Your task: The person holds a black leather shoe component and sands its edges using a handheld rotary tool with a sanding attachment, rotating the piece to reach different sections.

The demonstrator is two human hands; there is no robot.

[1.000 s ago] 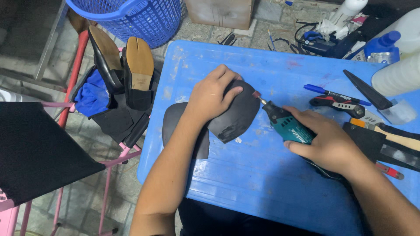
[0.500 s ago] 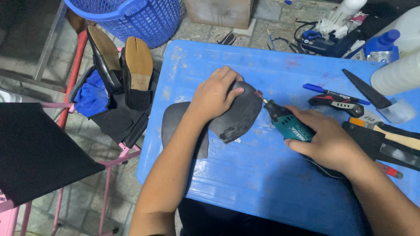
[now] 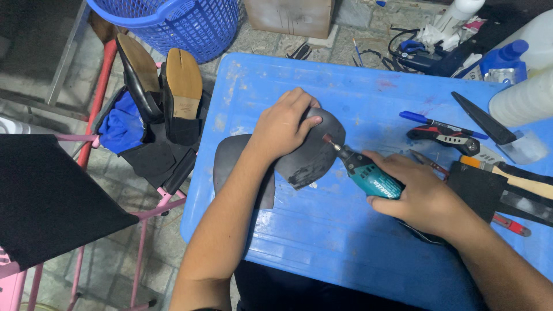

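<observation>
- We cannot see the fingertips of the right hand [image 3: 423, 198]; they curl under the tool, and the tool's rear end is hidden beneath the palm.
- A second dark sole piece [image 3: 230, 167] lies partly under the left forearm, so its full outline is lost to us.
- At the far right, the white jugs [image 3: 527, 98] and the wooden-handled tool [image 3: 518, 181] are cut off by the frame edge.
- The clutter beyond the table's far edge, with cords and small bottles, is too tangled for us to sort out.
- We look down on a blue plastic table [image 3: 322, 253], scuffed and marked with pale smears.
- On it to the right lie a blue pen [image 3: 438, 122], a red and black cutter [image 3: 443, 137] and a black blade-like tool [image 3: 481, 118].
- To the left stands a pink-framed rack [image 3: 155, 210] holding two shoes [image 3: 164, 92] sole-up beside a blue cloth [image 3: 121, 124].
- A blue mesh basket [image 3: 173, 20] sits on the tiled floor behind the rack.
- The left hand [image 3: 282, 126] lies flat with fingers pressed down on the dark sole piece [image 3: 314, 152], pinning it to the table near the table's middle.
- The right hand is wrapped tight around the teal rotary tool [image 3: 368, 175], just right of that piece.
- The tool's small tip touches the upper face of the pinned piece, close beside the left fingertips [image 3: 308, 112].
</observation>
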